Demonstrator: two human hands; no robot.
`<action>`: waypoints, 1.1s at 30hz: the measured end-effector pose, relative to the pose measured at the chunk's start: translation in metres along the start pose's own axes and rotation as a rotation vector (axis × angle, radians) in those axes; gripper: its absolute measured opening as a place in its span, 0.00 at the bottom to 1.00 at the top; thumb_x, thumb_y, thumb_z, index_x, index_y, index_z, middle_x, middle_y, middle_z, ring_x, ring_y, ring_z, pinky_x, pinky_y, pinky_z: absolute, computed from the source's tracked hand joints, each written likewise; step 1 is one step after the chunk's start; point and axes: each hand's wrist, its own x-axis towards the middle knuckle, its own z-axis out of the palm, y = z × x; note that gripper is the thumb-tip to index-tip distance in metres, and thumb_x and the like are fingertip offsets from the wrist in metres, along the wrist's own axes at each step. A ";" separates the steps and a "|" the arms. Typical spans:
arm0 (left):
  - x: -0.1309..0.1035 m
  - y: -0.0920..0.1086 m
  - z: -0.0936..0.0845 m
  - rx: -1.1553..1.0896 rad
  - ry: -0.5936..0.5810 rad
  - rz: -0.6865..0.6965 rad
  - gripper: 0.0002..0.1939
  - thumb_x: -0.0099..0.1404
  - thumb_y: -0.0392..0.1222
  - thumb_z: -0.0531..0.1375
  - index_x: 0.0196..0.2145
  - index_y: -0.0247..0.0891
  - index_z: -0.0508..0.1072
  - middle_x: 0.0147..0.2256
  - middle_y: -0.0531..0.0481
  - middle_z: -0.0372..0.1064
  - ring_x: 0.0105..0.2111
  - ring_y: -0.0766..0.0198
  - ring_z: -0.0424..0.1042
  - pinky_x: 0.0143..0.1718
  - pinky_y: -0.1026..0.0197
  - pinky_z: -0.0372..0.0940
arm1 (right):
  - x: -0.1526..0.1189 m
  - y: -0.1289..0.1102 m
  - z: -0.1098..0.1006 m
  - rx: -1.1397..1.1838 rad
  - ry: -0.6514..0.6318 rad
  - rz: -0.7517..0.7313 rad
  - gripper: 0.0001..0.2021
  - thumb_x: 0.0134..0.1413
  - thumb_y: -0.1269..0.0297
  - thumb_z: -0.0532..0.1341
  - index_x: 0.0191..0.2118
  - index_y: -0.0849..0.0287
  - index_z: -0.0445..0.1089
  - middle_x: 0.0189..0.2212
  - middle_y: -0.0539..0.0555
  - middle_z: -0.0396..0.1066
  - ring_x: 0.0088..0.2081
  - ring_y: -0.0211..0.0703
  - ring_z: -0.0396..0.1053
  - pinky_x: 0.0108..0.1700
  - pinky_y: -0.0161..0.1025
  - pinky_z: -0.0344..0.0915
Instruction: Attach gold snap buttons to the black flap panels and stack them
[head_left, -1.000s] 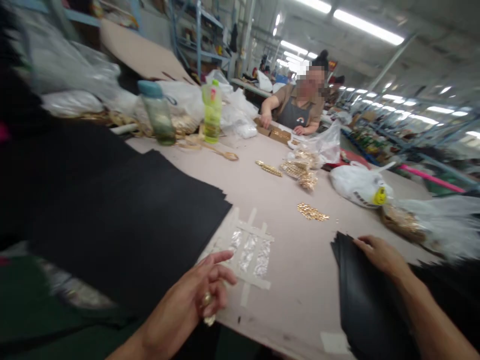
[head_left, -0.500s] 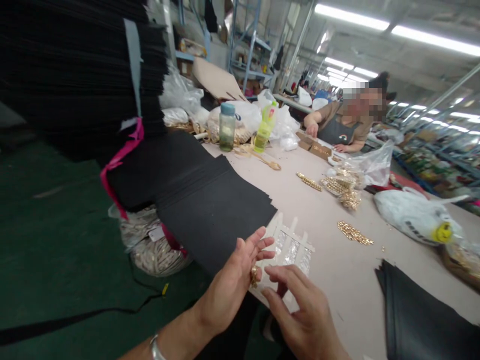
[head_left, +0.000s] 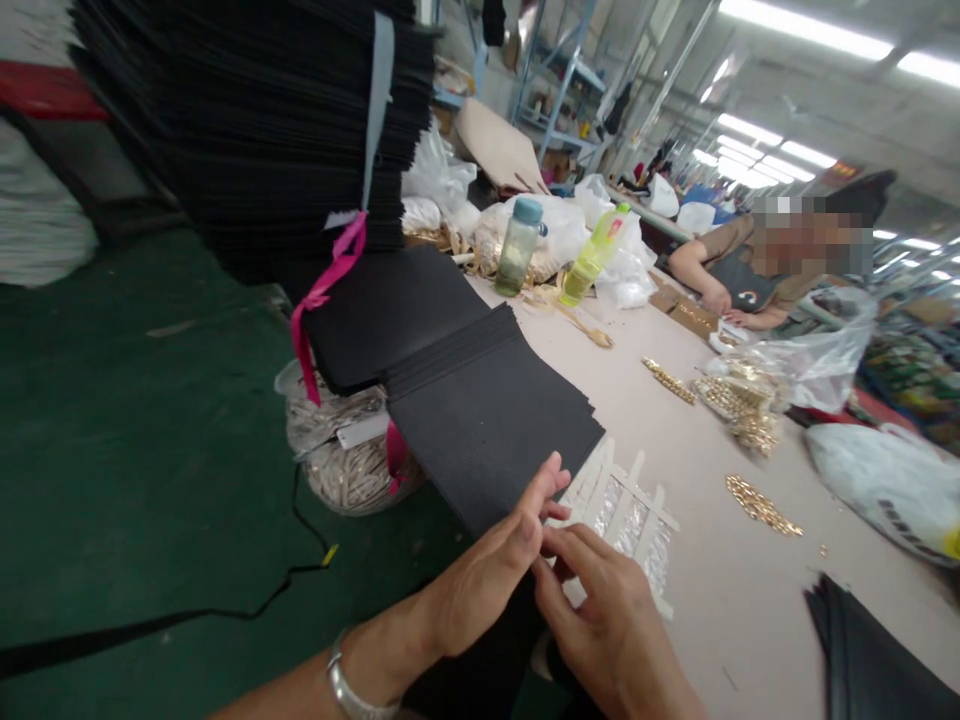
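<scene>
My left hand point(head_left: 502, 565) is raised over the table's near edge, its upper fingers stretched out. Half a second ago small gold pieces showed in its lower palm, held by a curled finger; that part is now hidden. My right hand point(head_left: 611, 610) meets it there, thumb and forefinger pinched together against the left palm; what they hold is too hidden to make out. Just beyond the hands lies a clear plastic sheet with pale strips point(head_left: 634, 515). A stack of black sheets point(head_left: 487, 415) is to its left. Farther right lies a small heap of gold chain links point(head_left: 761, 505).
A tall black stack point(head_left: 277, 130) rises at left. A blue-capped bottle point(head_left: 517, 250) and a yellow-green bottle point(head_left: 592, 258) stand at the back. Bagged gold chain point(head_left: 742, 395), a white bag point(head_left: 885, 480) and black pieces point(head_left: 870, 650) lie right. Another person point(head_left: 750, 265) works across the table.
The view has swung left, so the scene sits farther right. My right fingers have closed in on my left palm, and the gold pieces are now out of sight.
</scene>
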 end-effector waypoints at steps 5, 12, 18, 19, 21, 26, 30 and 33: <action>-0.002 0.008 -0.009 0.060 -0.014 -0.003 0.38 0.67 0.68 0.37 0.69 0.50 0.41 0.69 0.46 0.42 0.63 0.51 0.52 0.63 0.45 0.47 | 0.009 -0.003 0.006 -0.081 -0.024 -0.038 0.11 0.60 0.71 0.55 0.41 0.56 0.74 0.34 0.55 0.74 0.35 0.45 0.73 0.32 0.37 0.68; -0.004 0.021 -0.016 0.139 -0.032 -0.041 0.42 0.66 0.69 0.38 0.70 0.44 0.39 0.69 0.44 0.39 0.64 0.51 0.51 0.66 0.47 0.43 | 0.016 -0.006 0.018 -0.204 -0.023 -0.038 0.10 0.59 0.69 0.55 0.38 0.58 0.73 0.31 0.56 0.73 0.32 0.48 0.73 0.35 0.44 0.71; -0.008 0.013 -0.020 0.076 0.009 -0.013 0.38 0.67 0.68 0.36 0.69 0.49 0.42 0.69 0.47 0.41 0.65 0.50 0.48 0.66 0.44 0.40 | 0.023 -0.011 0.010 -0.057 -0.151 -0.022 0.12 0.62 0.70 0.53 0.42 0.56 0.74 0.38 0.57 0.74 0.41 0.48 0.73 0.44 0.44 0.72; -0.008 0.013 -0.021 0.074 0.004 -0.014 0.39 0.67 0.68 0.37 0.69 0.49 0.42 0.69 0.47 0.41 0.65 0.49 0.48 0.66 0.44 0.41 | 0.024 -0.012 0.007 -0.033 -0.171 -0.022 0.13 0.63 0.70 0.53 0.43 0.56 0.74 0.39 0.57 0.74 0.43 0.48 0.73 0.45 0.44 0.72; -0.009 0.016 -0.022 0.093 -0.006 -0.021 0.40 0.66 0.69 0.38 0.69 0.48 0.41 0.69 0.46 0.41 0.65 0.48 0.49 0.65 0.43 0.42 | 0.026 -0.013 0.004 -0.011 -0.188 -0.017 0.13 0.63 0.70 0.52 0.42 0.55 0.75 0.39 0.57 0.74 0.43 0.47 0.73 0.47 0.44 0.71; -0.010 0.022 -0.024 0.160 -0.019 -0.038 0.40 0.66 0.69 0.37 0.69 0.48 0.40 0.69 0.47 0.40 0.65 0.49 0.49 0.66 0.45 0.42 | 0.028 -0.013 0.004 -0.008 -0.212 -0.023 0.12 0.62 0.71 0.53 0.36 0.55 0.74 0.40 0.56 0.75 0.47 0.47 0.72 0.50 0.43 0.70; -0.011 0.022 -0.024 0.184 -0.018 -0.029 0.41 0.66 0.69 0.37 0.70 0.46 0.38 0.70 0.46 0.39 0.65 0.48 0.49 0.66 0.44 0.40 | 0.029 -0.016 0.008 -0.061 -0.182 -0.005 0.10 0.61 0.71 0.54 0.33 0.55 0.72 0.37 0.55 0.75 0.42 0.48 0.75 0.43 0.42 0.72; -0.012 0.022 -0.024 0.201 -0.003 -0.020 0.41 0.66 0.69 0.38 0.70 0.46 0.39 0.70 0.46 0.40 0.65 0.48 0.50 0.66 0.44 0.40 | 0.028 -0.017 0.013 -0.144 -0.158 -0.023 0.09 0.59 0.70 0.55 0.32 0.56 0.71 0.36 0.56 0.75 0.38 0.49 0.75 0.40 0.43 0.73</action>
